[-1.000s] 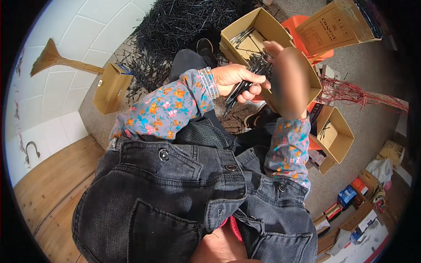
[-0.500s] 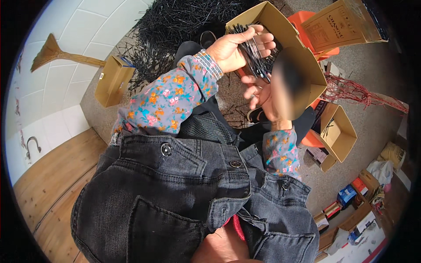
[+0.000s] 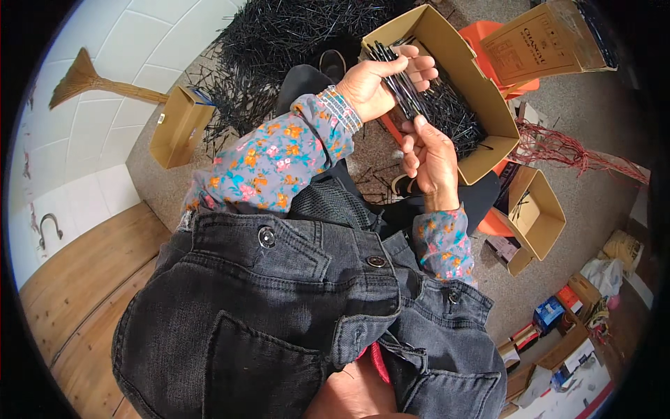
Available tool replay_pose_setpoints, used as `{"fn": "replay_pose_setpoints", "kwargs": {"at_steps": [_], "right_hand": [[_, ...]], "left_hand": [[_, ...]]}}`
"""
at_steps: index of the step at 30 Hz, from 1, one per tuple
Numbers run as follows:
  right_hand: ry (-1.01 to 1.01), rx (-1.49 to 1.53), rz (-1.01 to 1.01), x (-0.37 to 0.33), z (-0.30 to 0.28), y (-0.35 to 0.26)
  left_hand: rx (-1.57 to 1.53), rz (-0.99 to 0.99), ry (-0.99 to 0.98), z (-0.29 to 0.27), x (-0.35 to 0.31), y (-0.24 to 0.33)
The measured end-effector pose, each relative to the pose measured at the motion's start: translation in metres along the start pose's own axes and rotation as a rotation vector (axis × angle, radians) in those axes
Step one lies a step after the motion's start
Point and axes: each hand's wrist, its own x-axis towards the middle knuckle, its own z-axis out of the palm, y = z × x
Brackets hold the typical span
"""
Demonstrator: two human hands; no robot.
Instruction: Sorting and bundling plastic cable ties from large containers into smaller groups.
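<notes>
The left forearm, in a flowered sleeve, reaches upward and to the right; its left hand is turned with the palm partly up. The thumb lies across a bundle of black sticks and presses it to the hand, while the other fingers are half open behind it. The right hand is raised from below, with its fingers bent inward. Its thumb tip is at the lower end of the bundle; whether these fingers grip it, I cannot tell. The bundle is above the near side of a cardboard box, in which more sticks lie.
</notes>
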Motion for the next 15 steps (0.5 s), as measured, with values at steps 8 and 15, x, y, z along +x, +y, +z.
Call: {"fn": "replay_pose_setpoints", "kwargs": {"at_steps": [8,15], "right_hand": [[0.153,-0.350,-0.153,-0.005,0.020,0.003],[0.082,-0.116,-0.048,0.000,0.009,0.006]], "left_hand": [[0.001,0.048,0.015,0.009,-0.004,-0.002],[-0.010,0.080,-0.013,0.008,-0.001,0.002]]}}
